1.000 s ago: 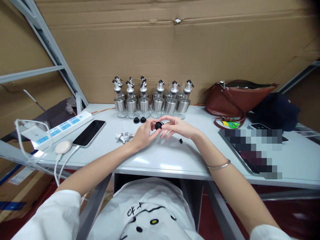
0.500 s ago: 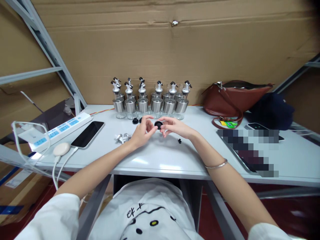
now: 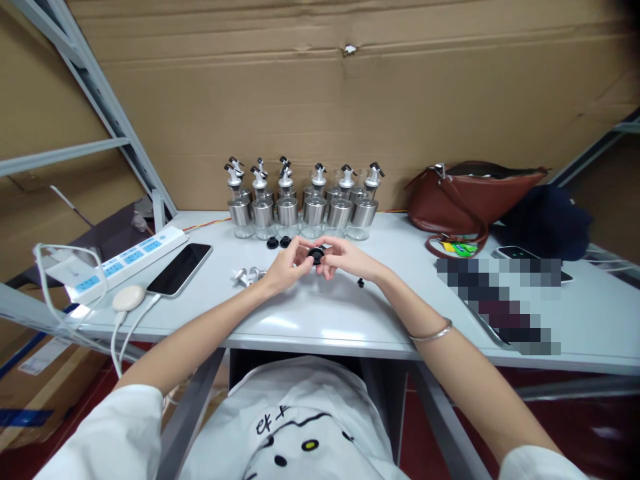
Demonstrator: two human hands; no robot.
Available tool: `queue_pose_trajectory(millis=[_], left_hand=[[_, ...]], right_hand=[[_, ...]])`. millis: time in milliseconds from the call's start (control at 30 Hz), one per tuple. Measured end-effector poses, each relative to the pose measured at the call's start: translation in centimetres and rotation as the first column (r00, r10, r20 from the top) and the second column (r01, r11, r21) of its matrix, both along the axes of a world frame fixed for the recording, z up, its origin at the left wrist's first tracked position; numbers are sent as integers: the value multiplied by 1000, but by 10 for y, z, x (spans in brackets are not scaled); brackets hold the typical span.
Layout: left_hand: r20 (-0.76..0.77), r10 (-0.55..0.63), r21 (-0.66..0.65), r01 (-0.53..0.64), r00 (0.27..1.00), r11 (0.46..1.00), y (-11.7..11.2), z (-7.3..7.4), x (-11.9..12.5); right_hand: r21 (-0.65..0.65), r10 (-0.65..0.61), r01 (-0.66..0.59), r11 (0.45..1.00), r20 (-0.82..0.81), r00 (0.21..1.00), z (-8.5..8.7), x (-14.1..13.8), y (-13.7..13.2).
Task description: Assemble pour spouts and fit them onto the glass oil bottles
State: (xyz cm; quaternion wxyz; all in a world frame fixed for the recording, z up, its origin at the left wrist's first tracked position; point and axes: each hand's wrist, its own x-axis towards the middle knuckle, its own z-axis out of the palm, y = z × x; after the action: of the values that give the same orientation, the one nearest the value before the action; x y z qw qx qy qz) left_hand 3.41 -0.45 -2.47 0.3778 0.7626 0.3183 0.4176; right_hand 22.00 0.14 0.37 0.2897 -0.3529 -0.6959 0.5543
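Observation:
My left hand (image 3: 286, 265) and my right hand (image 3: 345, 258) meet above the middle of the white table (image 3: 320, 313), fingers pinched together on a small black round cap (image 3: 315, 255). Just behind the hands stand several steel-and-glass dispenser bottles (image 3: 303, 203) with silver and black spouts. Two black caps (image 3: 279, 243) lie in front of the bottles. Two loose silver spouts (image 3: 249, 274) lie left of my left hand. A tiny black piece (image 3: 360, 283) lies on the table right of my right wrist.
A black phone (image 3: 179, 267), a white power strip (image 3: 116, 263) and a round white charger (image 3: 129, 297) lie at the left. A brown handbag (image 3: 470, 197), a dark cloth (image 3: 545, 223), another phone (image 3: 510, 253) and a blurred-out item are at the right. Cardboard covers the back wall.
Both hands have closed in tighter around the black cap; the right fingers, spread a second ago, are now curled onto it. The view shifted slightly.

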Motion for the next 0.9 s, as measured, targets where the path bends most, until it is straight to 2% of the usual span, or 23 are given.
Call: queue_pose_trajectory(millis=[233, 500, 733, 900], left_hand=[[12, 14, -69, -13, 1000, 998, -1, 1, 2], [59, 42, -33, -40, 997, 999, -2, 2, 4], [55, 66, 6, -67, 996, 998, -7, 4, 6], [17, 86, 85, -88, 996, 993, -6, 2, 4]], right_hand=[[122, -3, -3, 993, 49, 999, -2, -3, -2], [201, -19, 3, 980, 80, 997, 3, -4, -8], [211, -21, 6, 978, 66, 998, 0, -3, -7], [176, 38, -41, 984, 18, 999, -2, -4, -4]])
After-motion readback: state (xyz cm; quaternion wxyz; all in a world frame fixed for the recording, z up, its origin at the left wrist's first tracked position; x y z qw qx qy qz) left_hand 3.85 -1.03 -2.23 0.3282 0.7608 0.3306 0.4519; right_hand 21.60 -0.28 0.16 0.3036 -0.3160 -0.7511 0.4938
